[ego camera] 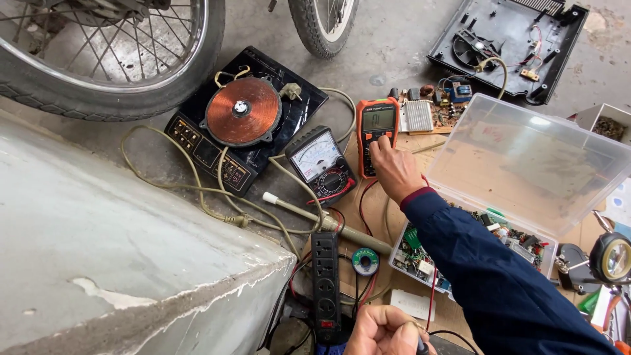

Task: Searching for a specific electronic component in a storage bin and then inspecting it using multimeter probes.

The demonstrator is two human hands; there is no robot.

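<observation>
My right hand (394, 169) reaches forward from a dark blue sleeve. Its fingers rest on the dial area of an orange digital multimeter (378, 126) that lies on brown cardboard. Just left of that meter lies a black analog multimeter (322, 165) with red and black leads. My left hand (383, 332) is at the bottom edge, curled into a fist around a small dark handle (421, 346); what the handle belongs to is out of view.
An opened induction cooker (197, 138) with a copper coil (242, 110) lies to the left, its beige cord looping over the floor. Nearby are a black power strip (327, 276), a solder spool (365, 261), a clear parts box (420, 260), a circuit board (434, 110), a black fan casing (506, 39), wheels and a concrete ledge (118, 250).
</observation>
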